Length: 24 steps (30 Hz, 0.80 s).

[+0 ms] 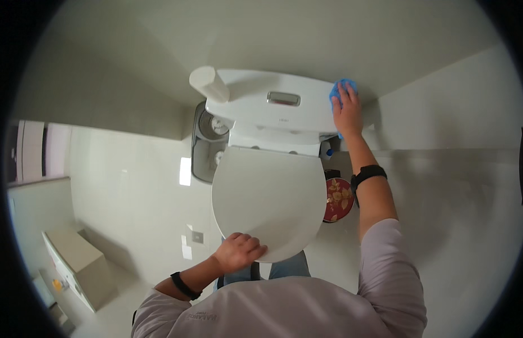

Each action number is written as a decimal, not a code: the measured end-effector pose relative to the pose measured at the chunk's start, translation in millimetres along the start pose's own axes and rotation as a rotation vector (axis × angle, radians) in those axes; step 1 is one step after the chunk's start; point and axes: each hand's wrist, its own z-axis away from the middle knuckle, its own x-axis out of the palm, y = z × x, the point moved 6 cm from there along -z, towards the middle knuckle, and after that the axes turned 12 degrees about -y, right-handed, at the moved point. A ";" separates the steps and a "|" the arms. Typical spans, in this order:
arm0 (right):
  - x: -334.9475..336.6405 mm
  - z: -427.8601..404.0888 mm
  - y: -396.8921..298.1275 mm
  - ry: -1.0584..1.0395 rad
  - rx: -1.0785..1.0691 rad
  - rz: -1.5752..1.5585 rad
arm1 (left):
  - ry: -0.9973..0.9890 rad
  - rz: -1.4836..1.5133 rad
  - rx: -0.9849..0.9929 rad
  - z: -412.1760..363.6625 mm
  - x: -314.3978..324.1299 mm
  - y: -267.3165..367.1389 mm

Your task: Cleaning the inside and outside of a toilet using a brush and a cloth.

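Note:
My right hand (pixel 347 112) presses a blue cloth (pixel 345 83) against the right end of the white toilet tank lid (pixel 249 84). Part of the cloth is hidden beneath the fingers and palm. A metal flush button (pixel 283 99) is set in the middle of the tank lid. Below it lies the lowered toilet seat lid (pixel 270 198), plain and white. My left hand (pixel 239 252) rests at its front left edge, fingers loosely curled, with no object visible in it. On the tank's left end a white cylinder (pixel 208 83) stands upright.
Left of the toilet, a grey two-compartment bin (pixel 195 162) holds crumpled white paper. To the right sit a red round container (pixel 339 200) with gold flowers and a blue-capped bottle (pixel 326 151). A cabinet (pixel 77 257) and floor drain (pixel 197 237) are at lower left.

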 end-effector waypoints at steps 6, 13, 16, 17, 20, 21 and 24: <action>2.7 -0.8 4.4 0.016 -0.032 0.008 | 0.055 -0.019 -0.142 32.0 67.6 6.3; 10.6 -1.9 10.4 0.004 -0.086 0.031 | 0.044 -0.103 -0.226 61.6 166.2 -0.8; 11.0 -3.5 7.5 0.011 -0.112 0.045 | 0.069 -0.170 -0.217 71.7 200.0 -6.4; 11.9 -4.3 6.8 -0.006 -0.087 0.037 | 0.056 -0.177 -0.227 75.5 210.9 -9.2; 8.9 -4.8 4.3 -0.021 -0.084 0.068 | 0.013 -0.169 -0.280 75.6 250.5 -15.3; 7.9 -6.0 3.0 -0.015 -0.097 0.097 | -0.028 -0.160 -0.322 72.7 254.4 -19.2; 4.4 -1.8 0.8 -0.020 -0.088 0.104 | -0.221 -0.138 -0.411 59.8 258.6 -21.0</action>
